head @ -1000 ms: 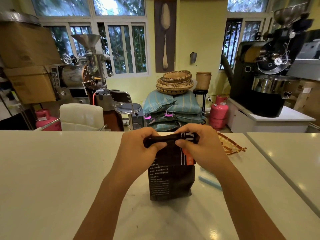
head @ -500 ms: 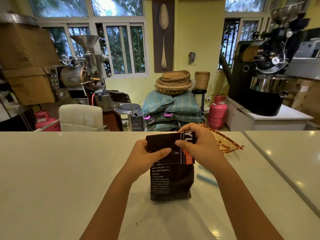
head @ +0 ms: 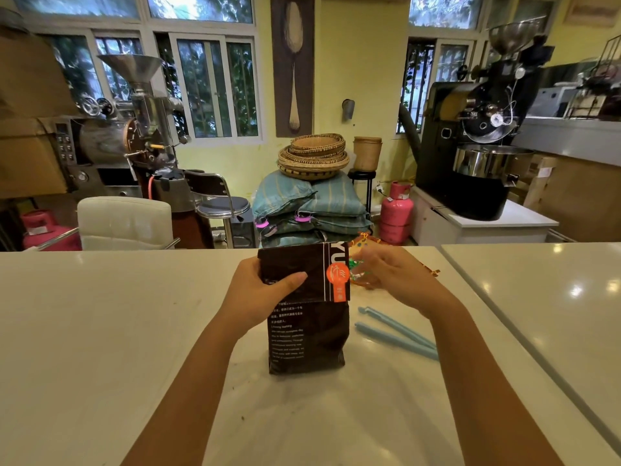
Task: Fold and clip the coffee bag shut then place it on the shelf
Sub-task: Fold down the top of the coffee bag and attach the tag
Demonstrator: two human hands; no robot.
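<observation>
Pinching the folded top flap of the dark coffee bag [head: 307, 311] with left hand [head: 260, 295] fingers [head: 291, 279], thumb pressing its front. Hovering beside the bag's right edge, blurred right hand [head: 391, 275], loosely curled, grip unclear. Standing upright on the glossy white counter [head: 100, 331]. Lying just right of the bag, pale blue clip [head: 396, 332]. Sitting beyond the bag, stacked sacks [head: 312, 206], woven baskets [head: 314, 154], pink gas cylinder [head: 396, 211], roasting machines.

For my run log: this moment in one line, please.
stage: folding, not clipped | coffee bag: upright on counter | left hand: pins fold | right hand: off bag | blue clip: untouched, right of bag
</observation>
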